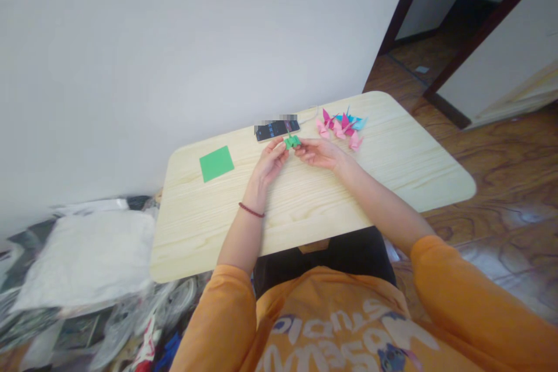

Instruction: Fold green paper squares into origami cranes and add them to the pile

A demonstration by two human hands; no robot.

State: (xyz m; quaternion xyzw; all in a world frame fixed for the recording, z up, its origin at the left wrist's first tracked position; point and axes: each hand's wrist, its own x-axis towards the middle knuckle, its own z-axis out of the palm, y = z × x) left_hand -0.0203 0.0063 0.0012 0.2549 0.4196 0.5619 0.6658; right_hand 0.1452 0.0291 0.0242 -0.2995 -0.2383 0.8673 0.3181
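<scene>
Between my two hands is a small green origami crane (292, 142), raised over the table in front of the phone. My left hand (272, 160) pinches its left side with thumb and fingers. On its right side, the fingertips of my right hand (320, 153) grip the green paper too. A thin point of the crane sticks up between the hands. Left of my hands, a flat green stack of square paper (217, 164) lies on the table. Several finished paper cranes in pink, magenta and blue (340, 128) sit to the right, beyond my right hand.
The pale wooden table (196, 232) has rounded corners and stands against a white wall. A phone (278, 129) with a cable lies near its back edge. Left of the table are a white bag (87, 253) and clutter. To the right, a doorway opens above a wood-patterned floor (505, 168).
</scene>
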